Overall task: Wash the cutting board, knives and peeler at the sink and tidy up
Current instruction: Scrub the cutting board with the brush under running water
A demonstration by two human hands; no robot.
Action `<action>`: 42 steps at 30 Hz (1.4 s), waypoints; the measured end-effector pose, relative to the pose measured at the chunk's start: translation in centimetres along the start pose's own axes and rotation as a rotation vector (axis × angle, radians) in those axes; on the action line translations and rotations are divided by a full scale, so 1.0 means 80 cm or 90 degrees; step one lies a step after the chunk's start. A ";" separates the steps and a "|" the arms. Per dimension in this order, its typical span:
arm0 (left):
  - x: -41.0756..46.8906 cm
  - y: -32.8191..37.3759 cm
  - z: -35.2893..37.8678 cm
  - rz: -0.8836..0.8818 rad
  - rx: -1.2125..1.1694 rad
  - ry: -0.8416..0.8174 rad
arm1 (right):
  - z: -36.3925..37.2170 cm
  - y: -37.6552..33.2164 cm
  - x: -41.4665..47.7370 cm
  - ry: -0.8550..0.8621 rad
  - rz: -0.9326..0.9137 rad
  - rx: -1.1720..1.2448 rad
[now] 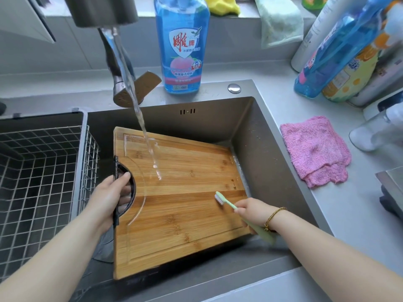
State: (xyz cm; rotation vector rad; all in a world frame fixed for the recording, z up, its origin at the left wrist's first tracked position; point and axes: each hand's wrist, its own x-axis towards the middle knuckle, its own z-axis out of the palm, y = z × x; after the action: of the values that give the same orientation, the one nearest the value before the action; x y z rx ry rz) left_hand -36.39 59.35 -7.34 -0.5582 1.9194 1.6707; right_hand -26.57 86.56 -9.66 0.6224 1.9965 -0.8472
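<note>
Two bare forearms reach in from the near edge toward a bamboo cutting board [181,214] that lies face up in the stainless sink [272,153], its near end toward the front rim and its far right corner close to the basin wall. The left hand [113,192] grips the board's black handle [116,171] on the left edge, with the fingers curled through the half-round cutout. The right hand [253,211], with a beaded bracelet [274,216] on its wrist, is closed around the shaft of a pale green toothbrush [226,202]; the bristles touch the board's surface near its right edge. A wire basket [43,171] sits in the left part of the sink, just beside the board's handle. On the counter [359,203] to the right of the sink lies a folded pink cloth [316,149]. A stream of water [135,105] falls from the faucet [104,9] and lands on the far half of the board, spreading along the wood. Behind the sink, a brown sponge [139,88] rests on the ledge beside a blue bottle of dish detergent [182,51], with a round metal knob [234,88] to the bottle's right. Farther right stand several cleaning bottles [335,55], closely grouped. On the back sill lie a yellow cloth [222,5] and a pale green cloth [281,25], which hangs over the edge.
</note>
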 end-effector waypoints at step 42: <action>-0.068 0.012 -0.204 0.112 -0.233 -0.001 | 0.184 -0.150 -0.123 0.290 -0.298 -0.060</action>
State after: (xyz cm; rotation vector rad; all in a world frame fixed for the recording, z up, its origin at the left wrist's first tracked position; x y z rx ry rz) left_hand -34.75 43.18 -1.58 -0.5345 1.7096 2.1562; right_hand -22.23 66.57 -3.20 0.3082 2.6430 -0.9339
